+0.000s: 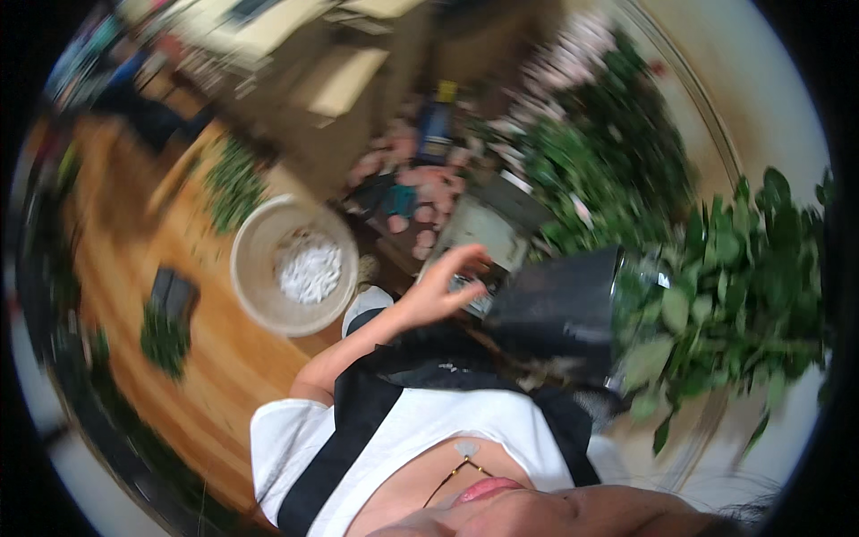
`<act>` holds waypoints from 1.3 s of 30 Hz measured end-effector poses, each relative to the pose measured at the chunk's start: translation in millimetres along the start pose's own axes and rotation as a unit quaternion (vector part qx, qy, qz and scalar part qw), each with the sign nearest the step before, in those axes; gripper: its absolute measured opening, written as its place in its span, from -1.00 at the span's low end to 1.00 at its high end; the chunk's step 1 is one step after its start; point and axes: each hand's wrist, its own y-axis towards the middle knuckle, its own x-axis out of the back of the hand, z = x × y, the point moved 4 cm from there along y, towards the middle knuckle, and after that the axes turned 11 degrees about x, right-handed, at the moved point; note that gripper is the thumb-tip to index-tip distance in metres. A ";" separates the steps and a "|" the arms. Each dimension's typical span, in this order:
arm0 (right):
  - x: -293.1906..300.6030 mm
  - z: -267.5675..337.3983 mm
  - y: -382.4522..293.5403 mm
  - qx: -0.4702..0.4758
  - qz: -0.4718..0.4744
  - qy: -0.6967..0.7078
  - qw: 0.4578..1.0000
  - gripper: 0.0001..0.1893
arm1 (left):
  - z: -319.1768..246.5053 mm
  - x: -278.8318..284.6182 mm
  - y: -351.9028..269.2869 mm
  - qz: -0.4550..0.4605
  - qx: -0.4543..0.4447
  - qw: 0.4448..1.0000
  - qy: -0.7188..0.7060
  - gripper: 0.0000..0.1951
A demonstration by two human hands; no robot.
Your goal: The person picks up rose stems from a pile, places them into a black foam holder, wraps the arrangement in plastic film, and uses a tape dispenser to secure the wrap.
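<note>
My left hand (456, 282) reaches forward over a grey metal tray or box (493, 225), thumb and fingers apart and nothing seen between them. Just right of its fingertips is a black bucket (553, 309), which looks tipped towards the right. Leafy green stems (725, 302) and clear plastic wrap (647, 275) come out of the bucket's mouth. My right hand is out of view, and that arm is mostly hidden behind the bucket and leaves. A black apron (436, 359) covers my front below a white shirt.
A pale bucket (245, 268) holding white pieces (312, 272) stands on the wooden floor (228, 335). Beyond are green cuttings (231, 184), pink blooms (429, 191), a blue container with a yellow top (436, 127) and cardboard boxes (309, 121). Blurred bunched foliage (624, 121) lies front right.
</note>
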 end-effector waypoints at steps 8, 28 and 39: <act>-38.2 -40.2 -29.8 -0.099 0.340 -0.015 0.935 -0.67 | -21.7 -120.6 -178.1 -0.209 -0.077 0.942 0.250 0.28; -290.2 -148.9 -685.2 -0.121 0.905 -0.124 0.388 -0.68 | 128.4 -140.1 -593.4 -0.658 -0.055 0.705 -0.259 0.44; -242.7 -379.8 -975.3 -0.084 0.942 -0.261 0.194 -0.68 | 288.7 -145.2 -714.9 -0.790 -0.053 0.405 -0.457 0.22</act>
